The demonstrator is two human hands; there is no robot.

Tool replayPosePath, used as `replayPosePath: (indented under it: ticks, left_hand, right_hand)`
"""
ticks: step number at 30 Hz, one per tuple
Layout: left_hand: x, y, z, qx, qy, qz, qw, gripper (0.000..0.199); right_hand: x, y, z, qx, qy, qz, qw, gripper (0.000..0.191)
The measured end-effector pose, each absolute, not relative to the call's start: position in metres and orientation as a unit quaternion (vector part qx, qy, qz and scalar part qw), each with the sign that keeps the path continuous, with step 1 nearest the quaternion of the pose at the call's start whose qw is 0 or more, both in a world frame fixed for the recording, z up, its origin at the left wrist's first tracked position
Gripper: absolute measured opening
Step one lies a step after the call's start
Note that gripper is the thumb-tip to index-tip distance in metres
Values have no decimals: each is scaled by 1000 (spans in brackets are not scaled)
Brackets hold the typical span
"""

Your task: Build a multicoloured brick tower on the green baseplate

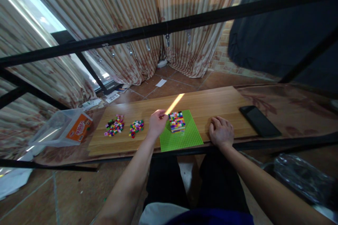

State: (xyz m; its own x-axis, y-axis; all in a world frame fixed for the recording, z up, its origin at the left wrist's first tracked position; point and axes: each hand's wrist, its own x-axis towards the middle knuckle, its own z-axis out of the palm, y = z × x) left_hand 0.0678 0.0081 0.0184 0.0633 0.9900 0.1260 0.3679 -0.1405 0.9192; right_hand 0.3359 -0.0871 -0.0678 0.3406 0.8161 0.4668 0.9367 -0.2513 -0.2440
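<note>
A multicoloured block of small toy bricks [176, 122] stands on a green studded baseplate [191, 137]. My left hand [157, 123] is at the block's upper left side, its thumb and fingertips pinched together. Whatever those fingertips hold, if anything, is too small to make out. To the right of the baseplate, my right hand [221, 132] rests palm down on the wooden board [208, 103], fingers loosely bent and holding nothing visible. Two piles of loose bricks lie left of my left hand, a larger pile [115, 126] and a smaller pile [136, 128].
A clear plastic tub [59, 126] with an orange label lies beyond the board's left end. A black phone [260, 121] lies at the right end. A dark metal bar [169, 28] crosses above the far side, before striped curtains [126, 14].
</note>
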Motion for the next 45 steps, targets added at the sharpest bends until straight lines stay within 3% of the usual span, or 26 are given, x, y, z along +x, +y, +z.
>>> replayPosePath:
  ticks: [9, 19, 32, 45]
  left_hand:
    - [70, 11, 13, 573, 541, 424, 447, 23]
    - [75, 6, 21, 453, 504, 418, 605, 26]
    - [82, 8, 15, 429, 511, 446, 597, 18]
    - [48, -20, 22, 413, 533, 512, 532, 34]
  right_hand:
    - [336, -87, -68, -784, -560, -123, 238, 34]
    - [337, -87, -68, -787, -558, -114, 237, 36]
    - [336, -87, -70, -784, -558, -123, 242, 36]
    - [337, -87, -70, -786, -562, -127, 223, 36]
